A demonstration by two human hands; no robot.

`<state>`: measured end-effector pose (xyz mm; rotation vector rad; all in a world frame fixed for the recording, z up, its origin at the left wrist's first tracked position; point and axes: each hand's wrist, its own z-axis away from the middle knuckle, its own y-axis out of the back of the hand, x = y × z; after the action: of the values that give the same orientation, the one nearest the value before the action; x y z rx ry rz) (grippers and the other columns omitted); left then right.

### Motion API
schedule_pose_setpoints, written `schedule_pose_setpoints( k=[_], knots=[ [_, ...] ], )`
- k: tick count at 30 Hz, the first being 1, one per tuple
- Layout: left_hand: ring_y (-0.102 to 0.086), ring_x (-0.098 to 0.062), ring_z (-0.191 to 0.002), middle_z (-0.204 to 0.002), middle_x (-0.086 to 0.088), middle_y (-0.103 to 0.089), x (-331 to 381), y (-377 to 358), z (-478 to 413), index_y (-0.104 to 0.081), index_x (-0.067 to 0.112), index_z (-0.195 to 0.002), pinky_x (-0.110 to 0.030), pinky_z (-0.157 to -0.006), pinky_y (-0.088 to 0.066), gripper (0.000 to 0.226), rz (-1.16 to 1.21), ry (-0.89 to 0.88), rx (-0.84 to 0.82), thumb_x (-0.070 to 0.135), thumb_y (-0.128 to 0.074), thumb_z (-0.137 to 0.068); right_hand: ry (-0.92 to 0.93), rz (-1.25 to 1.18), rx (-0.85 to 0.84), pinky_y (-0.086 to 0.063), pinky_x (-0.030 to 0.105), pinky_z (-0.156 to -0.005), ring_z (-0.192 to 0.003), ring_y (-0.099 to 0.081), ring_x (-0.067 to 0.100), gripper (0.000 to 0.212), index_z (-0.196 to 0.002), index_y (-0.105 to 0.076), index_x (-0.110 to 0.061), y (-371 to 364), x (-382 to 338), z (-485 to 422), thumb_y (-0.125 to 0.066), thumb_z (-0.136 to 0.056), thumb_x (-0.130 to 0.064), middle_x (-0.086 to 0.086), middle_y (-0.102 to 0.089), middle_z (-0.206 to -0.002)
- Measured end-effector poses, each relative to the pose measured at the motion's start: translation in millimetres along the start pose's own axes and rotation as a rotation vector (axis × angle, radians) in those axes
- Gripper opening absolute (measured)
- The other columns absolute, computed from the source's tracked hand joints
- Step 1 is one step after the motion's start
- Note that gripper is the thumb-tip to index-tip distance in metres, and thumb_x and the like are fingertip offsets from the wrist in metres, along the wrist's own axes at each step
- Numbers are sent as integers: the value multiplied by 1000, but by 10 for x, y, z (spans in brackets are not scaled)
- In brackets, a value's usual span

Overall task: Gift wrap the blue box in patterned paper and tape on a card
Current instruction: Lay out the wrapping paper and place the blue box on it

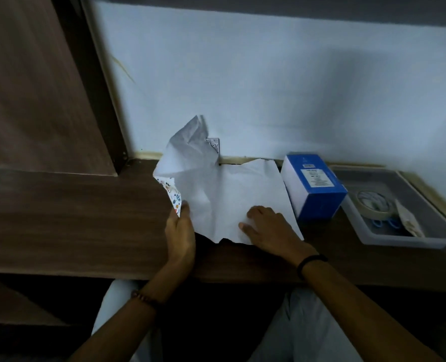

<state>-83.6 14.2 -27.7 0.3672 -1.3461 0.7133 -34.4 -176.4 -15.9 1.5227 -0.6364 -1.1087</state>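
Head view: the left hand (180, 231) pinches the lifted left edge of the patterned paper (229, 194), which lies white side up. The right hand (267, 226) presses relaxed fingers on the sheet near the desk (73, 210) front edge. The blue box (313, 184) lies just right of the paper, long axis toward the wall, nearer the right hand.

Probably a home desk nook — dim wooden desktop (86, 218), bare pale wall (242, 87), plastic tray (404, 240).
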Motion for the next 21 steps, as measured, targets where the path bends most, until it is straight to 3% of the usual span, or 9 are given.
schedule_pose_setpoints(
  k=[2,5,10,15,21],
  knots=[
    [-64,-20,-111,-120,2,-69,-13,40,-13,-63,19,-130,-41,-103,-48,41,10,-17,-27,38,-61,-94,-11,15,70,-34,37,-106,-125,-45,23,42,-133,-48,-11,89,13,-14,-45,-103,-40,8,-49,-139],
    [-67,-18,-106,-117,0,-71,-38,48,-15,-62,13,-129,-35,-93,-54,37,29,-60,-112,17,-66,-92,-35,54,249,-34,38,-108,-123,-46,23,35,-127,-52,-11,260,77,-73,-50,-101,-34,9,-52,-133],
    [-66,-24,-109,-120,-3,-69,-143,36,-42,-60,12,-130,-49,-99,-52,40,-48,-96,-116,12,-66,-90,-140,151,496,-31,46,-112,-131,-42,30,37,-125,-54,-5,528,257,-151,-59,-95,-27,15,-50,-135],
    [-62,-21,-115,-125,-3,-66,-187,31,-17,-55,13,-136,-45,-101,-50,41,-122,-169,-125,13,-62,-95,-427,238,386,-21,55,-117,-141,-27,44,72,-147,-31,-4,737,492,-195,-55,-94,-47,22,-28,-154],
    [-61,-22,-117,-128,-4,-64,-238,31,-20,-53,11,-138,-47,-102,-49,42,-143,-175,-144,12,-61,-96,-542,113,302,-17,66,-113,-135,-33,49,78,-148,-26,-13,823,689,-212,-55,-90,-57,20,-25,-153]
  ],
)
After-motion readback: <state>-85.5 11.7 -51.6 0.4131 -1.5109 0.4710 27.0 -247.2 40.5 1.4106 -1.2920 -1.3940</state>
